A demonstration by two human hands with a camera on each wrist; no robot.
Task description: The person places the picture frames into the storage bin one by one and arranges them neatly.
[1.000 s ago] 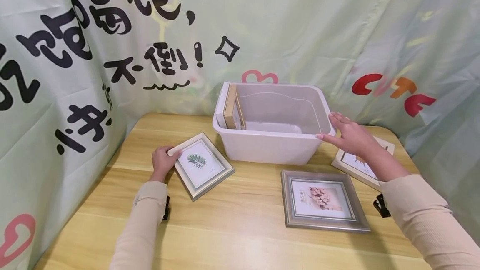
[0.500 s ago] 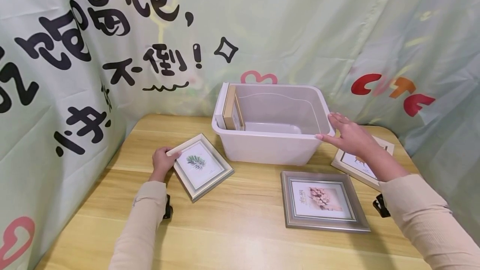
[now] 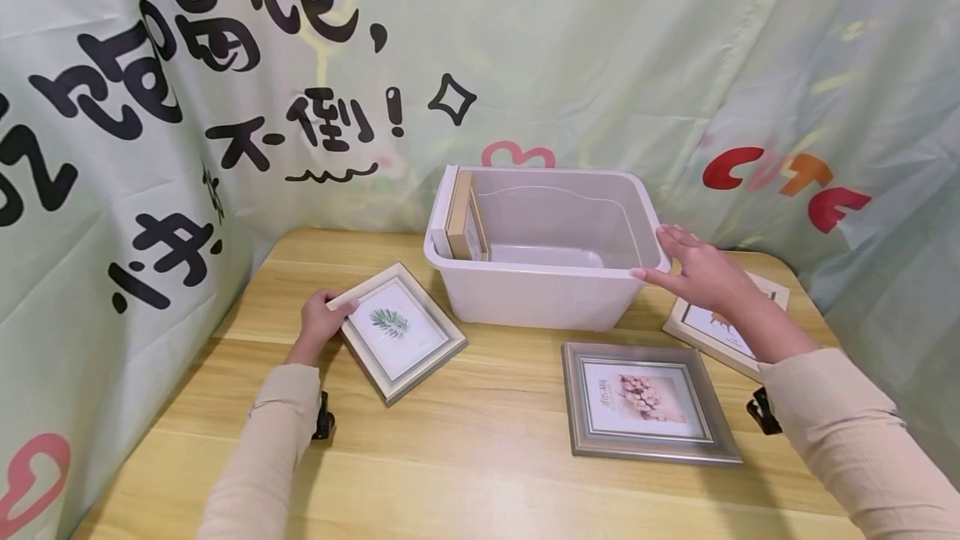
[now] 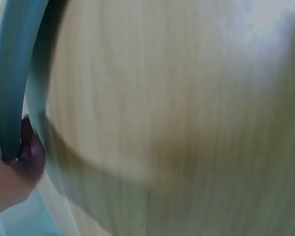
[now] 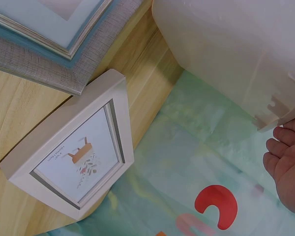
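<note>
My left hand (image 3: 318,323) grips the left corner of a picture frame (image 3: 397,338) with a green leaf print, left of the bin. The thumb lies over the frame's face. In the left wrist view the frame's edge (image 4: 12,73) stands above the wooden tabletop, casting a shadow. My right hand (image 3: 701,272) rests on the right front corner of a pale plastic bin (image 3: 536,294), thumb along the front rim and fingers against the side. Inside the bin, a wooden frame (image 3: 459,227) and a white frame (image 3: 442,211) stand upright against its left wall.
A silver-grey frame with a pink flower print (image 3: 648,407) lies in front of the bin on the right. Beneath my right forearm lies a cream frame (image 5: 81,152) with an animal picture. A printed curtain (image 3: 600,48) hangs behind and beside the table (image 3: 457,473).
My left hand has shifted slightly left, and the frame's left side has risen a little while its lower right corner stays put. The right hand and bin look unchanged.
</note>
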